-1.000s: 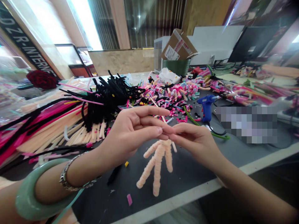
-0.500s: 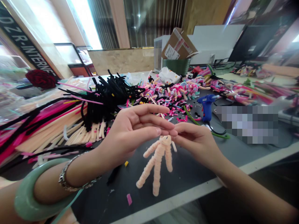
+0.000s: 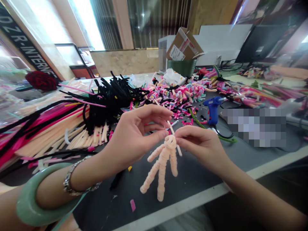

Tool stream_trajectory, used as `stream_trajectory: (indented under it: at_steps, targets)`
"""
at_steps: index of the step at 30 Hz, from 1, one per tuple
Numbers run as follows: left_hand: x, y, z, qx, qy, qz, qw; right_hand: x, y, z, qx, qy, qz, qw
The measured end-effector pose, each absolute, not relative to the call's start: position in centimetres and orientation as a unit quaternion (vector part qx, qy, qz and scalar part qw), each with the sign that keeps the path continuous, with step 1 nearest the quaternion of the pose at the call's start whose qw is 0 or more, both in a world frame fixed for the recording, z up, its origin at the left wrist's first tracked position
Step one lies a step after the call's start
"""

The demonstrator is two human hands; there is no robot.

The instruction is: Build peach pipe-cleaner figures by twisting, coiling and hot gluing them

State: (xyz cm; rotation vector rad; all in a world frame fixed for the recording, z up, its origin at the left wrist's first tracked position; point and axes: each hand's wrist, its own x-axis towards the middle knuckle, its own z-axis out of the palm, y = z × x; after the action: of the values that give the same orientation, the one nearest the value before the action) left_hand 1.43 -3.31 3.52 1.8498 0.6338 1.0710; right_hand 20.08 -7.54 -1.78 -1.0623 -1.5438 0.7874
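A peach pipe-cleaner doll point(image 3: 162, 163) with coiled arms, legs and a rounded looped head hangs upright above the dark table. My right hand point(image 3: 201, 141) pinches the right side of its head between thumb and fingertips. At the head's upper left, my left hand point(image 3: 141, 131) brings its thumb and curled fingertips close together against the coil; the index finger arches above. Exactly what lies between the left fingertips is hidden. Behind the head, a thin pale strip point(image 3: 179, 150) shows at a slant.
Black pipe cleaners point(image 3: 113, 96) and peach ones point(image 3: 57, 128) lie bundled at left. Colourful small pieces point(image 3: 178, 93) are heaped farther back. A blue glue gun point(image 3: 213, 109) stands at right with its cord. Pink point(image 3: 132, 205) and yellow scraps lie near the table's pale front edge point(image 3: 192, 202).
My left fingers, stretched out over the right fingertips before, have drawn back and curled toward the thumb, uncovering the doll's head. The right hand and the doll have barely moved.
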Motion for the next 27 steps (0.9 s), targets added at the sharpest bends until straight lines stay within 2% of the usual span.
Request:
stream_trajectory:
  at_steps: [16,27]
  targets:
    - [1.32,-3.46,4.08,0.762,0.283,0.402,0.422,20.16,-7.64,-1.73,-0.448,-0.650,0.325,0.520]
    - [1.37,-2.96,3.32,0.794,0.252,0.412,0.369,20.19,-7.56,-1.80,-0.438,-0.653,0.326,0.524]
